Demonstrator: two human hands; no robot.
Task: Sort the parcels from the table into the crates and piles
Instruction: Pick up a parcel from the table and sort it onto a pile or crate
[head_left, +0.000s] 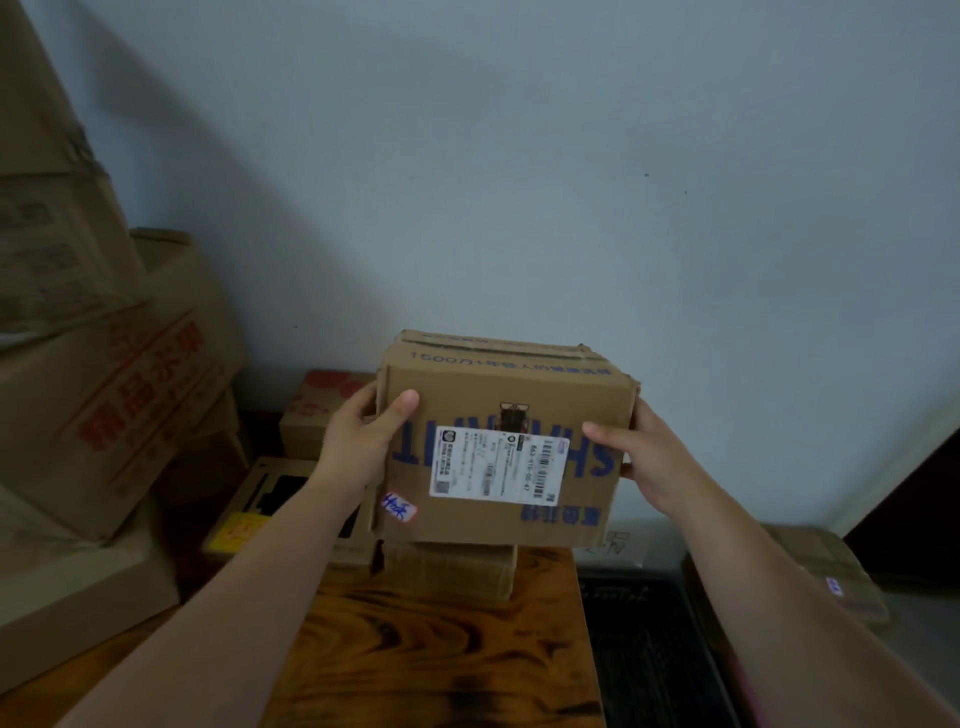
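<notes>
Above the table (441, 665), far edge | parcel (498, 415) over a smaller box (452, 571) | left grip (363, 441) and right grip (654, 462) clamped on its sides | risk: side-only squeeze may slip, dropping it.

A pale blue-grey wall (571, 156) is seen across the back, dimly lit, with a broad shadow cast over its left part. A bench (441, 665) of dark-grained wood is set below it. A dark panel (919, 499) with pale trim is seen at the right edge.
</notes>
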